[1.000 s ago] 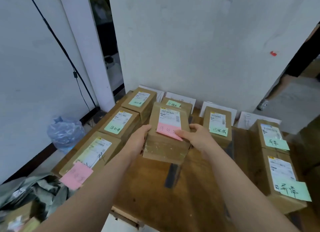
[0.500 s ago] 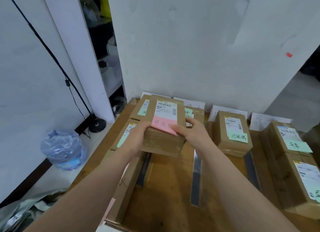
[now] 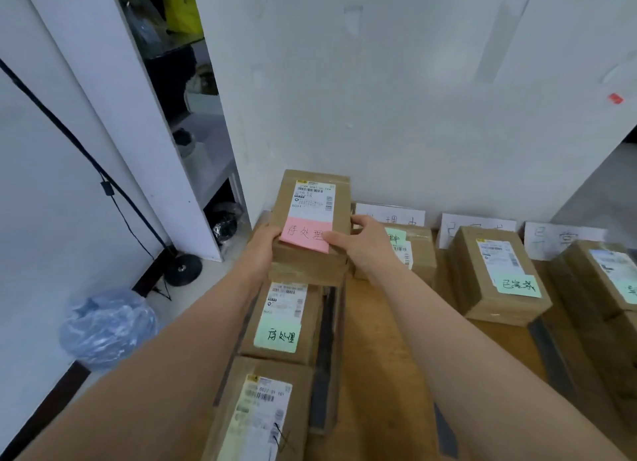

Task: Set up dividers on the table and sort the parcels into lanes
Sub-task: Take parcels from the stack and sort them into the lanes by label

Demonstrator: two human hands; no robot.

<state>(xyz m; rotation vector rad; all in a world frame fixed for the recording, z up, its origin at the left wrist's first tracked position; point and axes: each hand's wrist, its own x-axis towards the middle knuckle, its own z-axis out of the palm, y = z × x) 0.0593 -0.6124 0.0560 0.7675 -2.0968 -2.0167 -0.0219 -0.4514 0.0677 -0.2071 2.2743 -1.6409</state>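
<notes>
Head cam, mid-sort: gripping pink-note parcel [image 3: 315, 198] by its sides with left hand [image 3: 263, 250] and right hand [image 3: 362, 248]. Next, probably down flat just past the green-note parcel [image 3: 281, 319] below the left hand.

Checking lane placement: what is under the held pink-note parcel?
Below the near edge of the pink-note parcel lies a green-note parcel; anything directly underneath is covered.

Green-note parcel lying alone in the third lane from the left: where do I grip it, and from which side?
Take the green-note parcel by its two long side faces, from above at the near end. It lies flat, long axis pointing away, nothing stacked on it, with bare table on its left there.
</notes>
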